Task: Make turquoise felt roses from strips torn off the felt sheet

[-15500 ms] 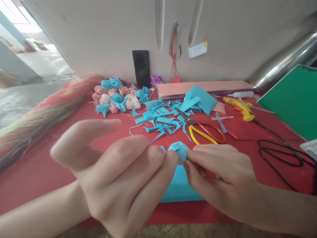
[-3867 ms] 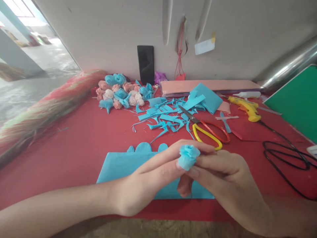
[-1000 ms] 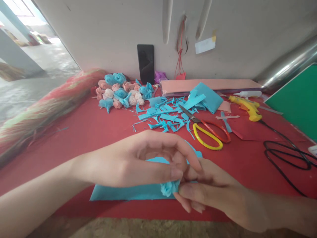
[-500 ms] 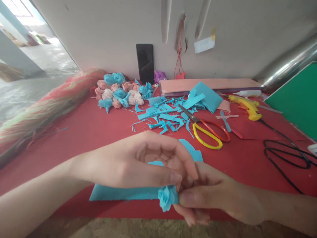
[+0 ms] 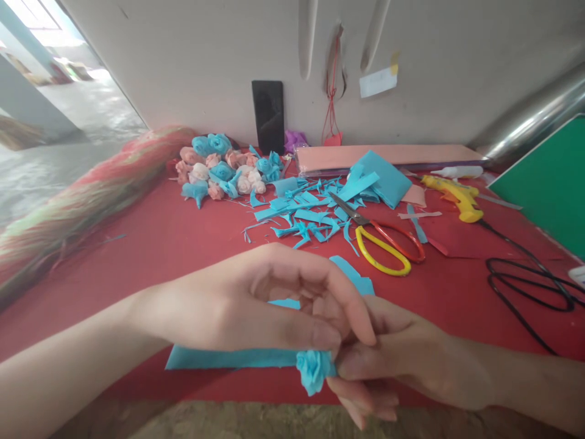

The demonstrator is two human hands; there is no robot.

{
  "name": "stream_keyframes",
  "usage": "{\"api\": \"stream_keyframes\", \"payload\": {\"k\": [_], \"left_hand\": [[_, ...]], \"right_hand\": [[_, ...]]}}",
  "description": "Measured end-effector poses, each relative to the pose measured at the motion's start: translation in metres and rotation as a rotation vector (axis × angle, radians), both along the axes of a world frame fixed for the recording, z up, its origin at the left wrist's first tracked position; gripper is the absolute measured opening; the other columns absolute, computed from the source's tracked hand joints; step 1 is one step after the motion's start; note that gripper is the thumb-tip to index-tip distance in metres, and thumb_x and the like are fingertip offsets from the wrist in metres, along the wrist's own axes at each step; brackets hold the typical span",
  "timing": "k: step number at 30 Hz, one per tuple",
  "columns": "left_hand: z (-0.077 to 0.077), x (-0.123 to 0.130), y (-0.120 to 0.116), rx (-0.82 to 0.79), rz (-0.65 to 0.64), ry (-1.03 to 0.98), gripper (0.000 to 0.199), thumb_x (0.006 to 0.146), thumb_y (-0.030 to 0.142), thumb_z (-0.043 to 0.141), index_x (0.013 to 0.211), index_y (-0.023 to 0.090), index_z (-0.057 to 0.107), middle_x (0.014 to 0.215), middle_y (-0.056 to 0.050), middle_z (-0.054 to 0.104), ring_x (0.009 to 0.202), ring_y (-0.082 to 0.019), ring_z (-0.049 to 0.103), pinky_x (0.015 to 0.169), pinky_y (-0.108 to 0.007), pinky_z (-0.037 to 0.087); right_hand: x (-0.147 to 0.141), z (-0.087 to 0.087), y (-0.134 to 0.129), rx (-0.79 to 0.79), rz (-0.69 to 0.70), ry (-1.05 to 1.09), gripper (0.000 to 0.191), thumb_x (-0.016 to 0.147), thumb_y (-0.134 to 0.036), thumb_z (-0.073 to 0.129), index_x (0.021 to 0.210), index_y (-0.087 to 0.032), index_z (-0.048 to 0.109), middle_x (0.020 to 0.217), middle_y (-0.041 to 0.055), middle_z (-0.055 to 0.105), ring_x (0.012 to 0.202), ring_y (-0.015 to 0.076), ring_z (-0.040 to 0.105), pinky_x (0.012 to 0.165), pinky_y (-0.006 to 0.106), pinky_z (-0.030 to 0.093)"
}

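A small blue crepe-paper flower [image 5: 313, 369] hangs low in front of me, its ruffled head turned to the left. The thumb and fingers of my right hand [image 5: 406, 360] pinch its base. My left hand [image 5: 256, 299] arches over from the left, its thumb and curled fingers closed in by the flower's base and the right thumb. What the left fingertips grip is partly hidden. Under both hands lies a strip of blue crepe paper [image 5: 228, 358], and more blue paper [image 5: 351, 274] shows behind the fingers.
Scissors [image 5: 384, 244] with yellow and red handles lie beyond my hands beside blue paper scraps [image 5: 315, 213]. Finished paper flowers [image 5: 223, 171] are heaped back left. A yellow glue gun [image 5: 457, 196] with a black cord [image 5: 525, 274] sits right; a phone [image 5: 269, 116] leans on the wall.
Both hands and the blue flower have shifted slightly to the right. The flower has turned a little between the fingers; everything else lies as before.
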State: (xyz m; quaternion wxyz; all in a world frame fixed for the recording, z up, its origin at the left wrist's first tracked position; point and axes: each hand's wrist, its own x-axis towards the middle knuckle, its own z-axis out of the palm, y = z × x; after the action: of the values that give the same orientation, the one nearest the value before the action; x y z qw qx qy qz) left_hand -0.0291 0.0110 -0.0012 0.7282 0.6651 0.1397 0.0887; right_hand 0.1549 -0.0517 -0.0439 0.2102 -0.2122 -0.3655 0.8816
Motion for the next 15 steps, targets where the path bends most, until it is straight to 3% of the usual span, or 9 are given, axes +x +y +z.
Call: {"api": "stream_keyframes", "payload": {"k": [4, 7, 11, 15], "left_hand": [[-0.003, -0.001, 0.0, -0.173, 0.013, -0.058, 0.015, 0.091, 0.014, 0.052, 0.097, 0.013, 0.065, 0.079, -0.001, 0.067, 0.076, -0.008, 0.063, 0.072, -0.013, 0.047], [-0.003, -0.002, 0.001, -0.215, -0.012, -0.095, 0.016, 0.092, 0.017, 0.052, 0.101, 0.013, 0.065, 0.083, -0.002, 0.07, 0.08, -0.01, 0.065, 0.076, -0.016, 0.049], [0.001, -0.002, 0.002, -0.21, -0.03, -0.103, 0.017, 0.091, 0.012, 0.051, 0.103, 0.011, 0.063, 0.091, -0.006, 0.07, 0.088, -0.016, 0.066, 0.079, -0.023, 0.052], [0.002, -0.001, 0.0, -0.179, 0.01, -0.122, 0.017, 0.09, 0.01, 0.05, 0.102, 0.011, 0.063, 0.091, -0.007, 0.068, 0.088, -0.015, 0.065, 0.082, -0.023, 0.052]], "right_hand": [[0.001, -0.004, 0.003, 0.098, -0.042, 0.033, 0.019, 0.084, -0.025, 0.055, 0.07, -0.013, 0.054, 0.06, -0.0031, 0.048, 0.046, 0.0024, 0.037, 0.048, 0.016, 0.032], [0.004, -0.003, 0.005, 0.272, -0.062, -0.016, 0.02, 0.089, -0.028, 0.052, 0.075, -0.014, 0.052, 0.065, -0.0025, 0.047, 0.051, 0.004, 0.037, 0.049, 0.017, 0.031], [0.011, 0.003, 0.007, 0.708, -0.091, -0.114, 0.026, 0.095, -0.025, 0.044, 0.071, -0.015, 0.05, 0.067, -0.0017, 0.047, 0.06, 0.0065, 0.044, 0.056, 0.018, 0.038], [0.016, 0.008, 0.01, 1.197, -0.178, -0.223, 0.029, 0.098, -0.025, 0.037, 0.078, -0.015, 0.054, 0.073, 0.0018, 0.058, 0.068, 0.0092, 0.055, 0.067, 0.018, 0.048]]}}
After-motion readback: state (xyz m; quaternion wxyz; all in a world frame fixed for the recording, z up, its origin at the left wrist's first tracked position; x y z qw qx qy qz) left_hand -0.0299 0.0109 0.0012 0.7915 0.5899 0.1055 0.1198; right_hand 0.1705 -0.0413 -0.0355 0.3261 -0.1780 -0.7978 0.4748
